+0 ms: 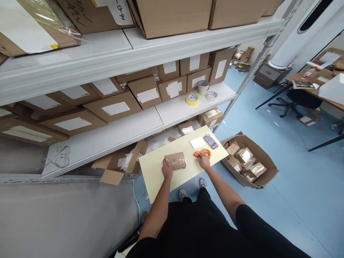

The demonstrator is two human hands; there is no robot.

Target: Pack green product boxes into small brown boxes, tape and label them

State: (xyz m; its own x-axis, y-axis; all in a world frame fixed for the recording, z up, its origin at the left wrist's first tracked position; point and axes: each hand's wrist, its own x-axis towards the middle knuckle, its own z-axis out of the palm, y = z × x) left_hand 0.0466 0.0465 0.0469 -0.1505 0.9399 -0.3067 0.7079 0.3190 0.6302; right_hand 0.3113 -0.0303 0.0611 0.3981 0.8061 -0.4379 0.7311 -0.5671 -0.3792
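A small brown carton (176,161) with shiny clear tape across it lies on the pale yellow board (153,175). My left hand (167,168) grips the carton's left edge. Over at the right part of the board, my right hand (204,160) is closed on an orange tape dispenser (198,154), which holds a roll of tape. Just beyond the dispenser are a white card (197,142) and a blurred, pixelated purple item (210,141).
A large open carton (270,175) of small boxes stands on the floor to the right. Ahead, a shelf (172,111) bears cartons, a yellow tape roll (192,99), clear rolls and glasses (62,157). An open box (114,175) sits below left.
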